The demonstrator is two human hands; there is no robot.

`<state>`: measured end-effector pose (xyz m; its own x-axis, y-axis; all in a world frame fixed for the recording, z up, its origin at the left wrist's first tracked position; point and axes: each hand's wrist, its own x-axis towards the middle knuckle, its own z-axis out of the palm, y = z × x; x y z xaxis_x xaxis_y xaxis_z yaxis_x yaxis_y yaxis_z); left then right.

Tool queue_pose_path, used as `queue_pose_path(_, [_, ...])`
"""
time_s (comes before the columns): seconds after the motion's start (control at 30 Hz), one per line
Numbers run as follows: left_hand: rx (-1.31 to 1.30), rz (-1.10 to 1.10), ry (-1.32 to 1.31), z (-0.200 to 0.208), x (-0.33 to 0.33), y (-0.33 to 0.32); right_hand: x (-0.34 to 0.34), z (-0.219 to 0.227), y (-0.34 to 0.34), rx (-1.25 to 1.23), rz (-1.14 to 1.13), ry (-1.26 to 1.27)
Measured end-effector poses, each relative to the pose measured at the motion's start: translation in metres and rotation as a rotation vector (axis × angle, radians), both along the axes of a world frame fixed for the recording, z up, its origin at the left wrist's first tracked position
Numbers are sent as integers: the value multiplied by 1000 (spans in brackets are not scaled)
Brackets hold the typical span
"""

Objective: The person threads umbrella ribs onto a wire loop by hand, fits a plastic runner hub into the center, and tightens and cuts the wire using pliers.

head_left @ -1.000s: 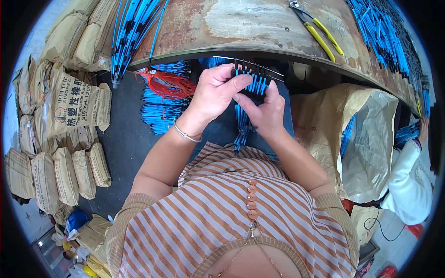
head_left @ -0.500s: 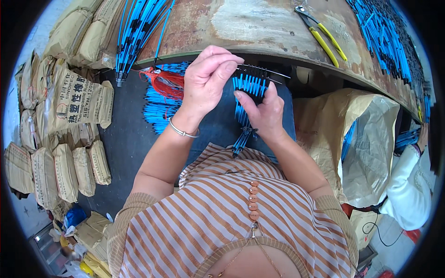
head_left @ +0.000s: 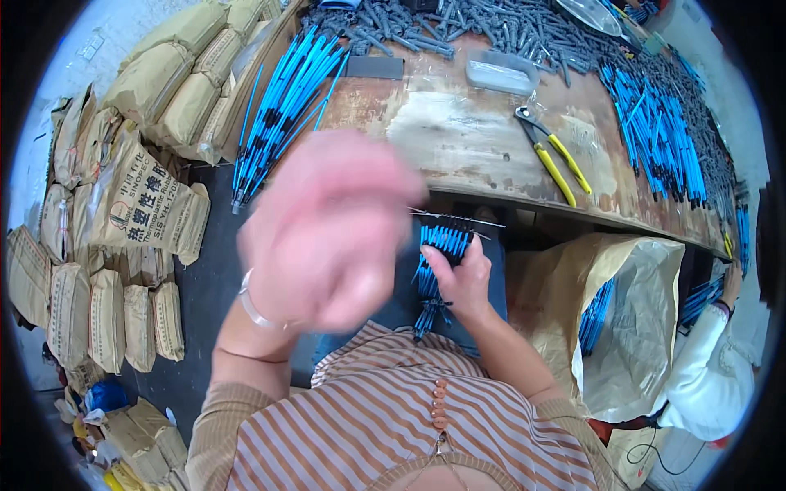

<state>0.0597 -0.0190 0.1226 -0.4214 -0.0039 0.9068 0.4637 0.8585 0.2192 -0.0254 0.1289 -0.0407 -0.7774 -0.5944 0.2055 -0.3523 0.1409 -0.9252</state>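
Observation:
My right hand (head_left: 464, 280) is closed round a bundle of thin blue sticks (head_left: 442, 239) with black ends, held above my lap below the table's edge. Its thumb presses across the row of sticks. Two thin metal rods (head_left: 491, 222) run crosswise by the black ends at the top of the bundle. My left hand (head_left: 332, 233) is raised close to the camera, left of the bundle. Motion smears its fingers, so whether they hold anything does not show. It hides part of the table edge and whatever lies behind it.
Yellow-handled pliers (head_left: 557, 155) and a clear plastic tray (head_left: 501, 74) lie on the wooden table (head_left: 442, 123). Blue sticks (head_left: 286, 110) lean at its left; more (head_left: 655, 135) and grey plugs lie beyond. Paper sacks (head_left: 151, 200) line the left. An open sack (head_left: 630, 327) and another person's sleeve (head_left: 708, 368) are right.
My left hand has come away from the metal rods and risen toward the camera, to the left. My right hand still holds the bundle. The view has tilted up, showing more table.

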Motion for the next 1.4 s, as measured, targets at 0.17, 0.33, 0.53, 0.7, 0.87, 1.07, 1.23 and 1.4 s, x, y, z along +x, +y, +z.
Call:
queue_pose_path(0.17, [-295,-205,-10,62,-24,34,0,-7,-3,-26,24,-3])
queue_pose_path(0.33, [-314,-326,-142,62,-66,47,-9,-26,-2,-26,-7,-118])
queue_pose_path(0.53, [-291,5,-633,9,-141,-37,-34,-29,-5,-6,-12,-189])
queue_pose_path(0.7, [-356,875,-1257,-20,-206,-188,-43,-12,-2,36,-40,-210])
queue_pose_path(0.87, [-484,800,-1578,-53,-233,-242,-52,-9,-6,6,-9,-116])
queue_pose_path(1.07, [-454,841,-1151,-62,-261,-221,-53,-12,-10,9,-5,-124])
queue_pose_path(1.23, [320,485,-890,-27,-231,-192,-44,-9,-5,10,-7,-142])
queue_pose_path(1.4, [1230,-307,-567,-40,-141,-111,-31,-5,-1,7,13,-74])
